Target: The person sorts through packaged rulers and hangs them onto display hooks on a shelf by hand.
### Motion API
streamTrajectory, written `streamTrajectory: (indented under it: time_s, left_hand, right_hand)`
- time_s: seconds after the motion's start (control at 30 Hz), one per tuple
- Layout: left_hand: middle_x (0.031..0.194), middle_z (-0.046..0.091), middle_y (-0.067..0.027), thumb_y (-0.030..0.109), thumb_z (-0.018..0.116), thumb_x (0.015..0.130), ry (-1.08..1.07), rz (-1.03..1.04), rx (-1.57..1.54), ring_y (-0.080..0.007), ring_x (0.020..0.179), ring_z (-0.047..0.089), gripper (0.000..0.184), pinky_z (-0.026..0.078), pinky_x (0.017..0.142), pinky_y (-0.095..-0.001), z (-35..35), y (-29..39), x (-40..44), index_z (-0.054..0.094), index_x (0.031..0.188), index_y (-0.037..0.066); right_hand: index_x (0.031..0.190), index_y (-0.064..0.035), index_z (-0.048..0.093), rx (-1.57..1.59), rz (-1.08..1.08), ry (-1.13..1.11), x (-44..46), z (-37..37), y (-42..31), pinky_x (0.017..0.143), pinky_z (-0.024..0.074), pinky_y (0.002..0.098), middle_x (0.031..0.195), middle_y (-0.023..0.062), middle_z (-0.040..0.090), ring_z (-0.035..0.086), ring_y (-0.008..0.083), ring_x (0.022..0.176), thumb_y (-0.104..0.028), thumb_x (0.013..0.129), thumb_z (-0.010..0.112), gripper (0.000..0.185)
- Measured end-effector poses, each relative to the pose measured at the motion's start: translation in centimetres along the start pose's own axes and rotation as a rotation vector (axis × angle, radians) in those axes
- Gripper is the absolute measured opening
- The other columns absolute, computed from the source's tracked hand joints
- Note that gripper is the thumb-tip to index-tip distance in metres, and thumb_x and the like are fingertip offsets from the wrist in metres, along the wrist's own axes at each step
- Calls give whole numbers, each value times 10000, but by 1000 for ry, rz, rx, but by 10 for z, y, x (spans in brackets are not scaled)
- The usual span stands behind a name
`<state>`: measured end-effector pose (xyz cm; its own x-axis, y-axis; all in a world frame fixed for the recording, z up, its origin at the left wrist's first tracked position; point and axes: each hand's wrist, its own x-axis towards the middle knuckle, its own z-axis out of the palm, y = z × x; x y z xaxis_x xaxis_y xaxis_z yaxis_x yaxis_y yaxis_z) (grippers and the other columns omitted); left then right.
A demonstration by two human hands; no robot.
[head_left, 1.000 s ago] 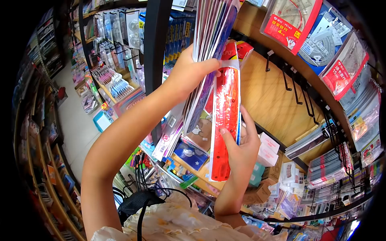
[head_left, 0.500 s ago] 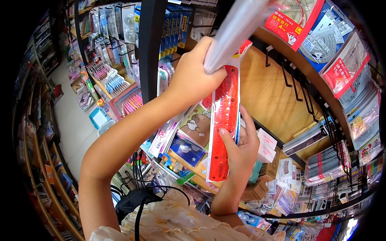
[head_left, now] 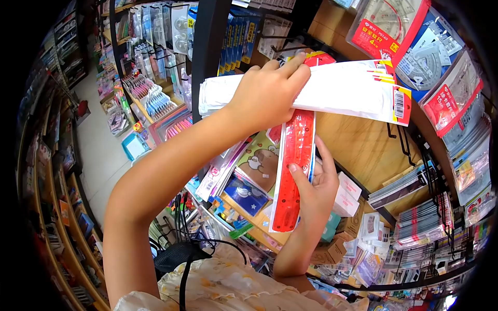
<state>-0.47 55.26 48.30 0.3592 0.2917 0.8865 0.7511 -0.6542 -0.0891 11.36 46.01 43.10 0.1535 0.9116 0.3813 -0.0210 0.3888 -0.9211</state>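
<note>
My left hand (head_left: 263, 97) is closed around a stack of packaged rulers (head_left: 347, 88), lying almost level across the view. Their white backs face up, and a barcode shows on the red and yellow end at the right. Below it, my right hand (head_left: 317, 193) grips a red ruler in a clear packet (head_left: 294, 160), its thumb on the front and its fingers behind. This red ruler stands nearly upright in the view, and its upper end passes under the white stack.
Hooks (head_left: 402, 140) stick out from a wooden back panel (head_left: 358, 142) on the right. Protractor sets (head_left: 420, 57) hang at the upper right. A black post (head_left: 210, 46) rises left of the stack. Notebooks (head_left: 244, 194) and small white boxes (head_left: 346, 196) lie on the shelf below.
My left hand has turned the stack from a steep slant to nearly level, bringing its white backs and barcode into view. The red ruler stays in my right hand, almost unmoved.
</note>
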Motion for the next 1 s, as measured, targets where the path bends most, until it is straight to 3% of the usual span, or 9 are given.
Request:
streamTrajectory:
  time_s: [0.3,0.47,0.57,0.6,0.93,1.0]
  left_hand:
    - [1029,417,-152,103,590,459,22,-100,-179,-269,634,514,412,425,524,-311,4,5,-6,414,822,24]
    - [1039,414,-142,99,566,483,12,-111,-279,-287,663,511,377,424,544,-318,4,-1,-7,417,823,32]
    - [1042,411,-140,96,555,492,44,-115,-324,-293,672,509,361,423,550,-323,6,-3,-7,417,820,31]
    - [1055,405,-121,104,570,526,-28,-153,-307,-275,772,494,370,418,613,-296,2,-3,-7,431,859,22]
    - [1018,438,-132,27,531,512,200,-172,-697,-275,781,499,402,394,665,-272,20,-9,-12,430,900,13]
    - [1014,435,-136,62,553,509,151,-196,-767,-277,793,489,453,401,667,-290,22,-14,-12,424,940,14]
  right_hand:
    - [1090,33,274,181,5,-61,13,-1,32,677,395,234,892,142,490,486,149,807,94,647,460,484]
    - [1091,85,249,175,-85,-66,29,-3,56,776,339,263,1064,185,361,392,185,955,84,647,465,494]
    - [1091,84,257,101,-94,-26,36,-1,59,783,335,262,1059,176,369,393,185,953,77,650,468,489]
    - [1092,81,265,125,-98,-9,38,0,60,789,330,257,1051,166,381,398,182,947,75,656,462,478]
    - [1092,74,277,56,-126,41,51,2,71,774,325,231,1061,173,383,408,167,939,96,668,421,448]
    - [1093,75,274,12,-128,36,54,1,72,759,331,223,1048,169,395,419,156,918,94,675,411,440]
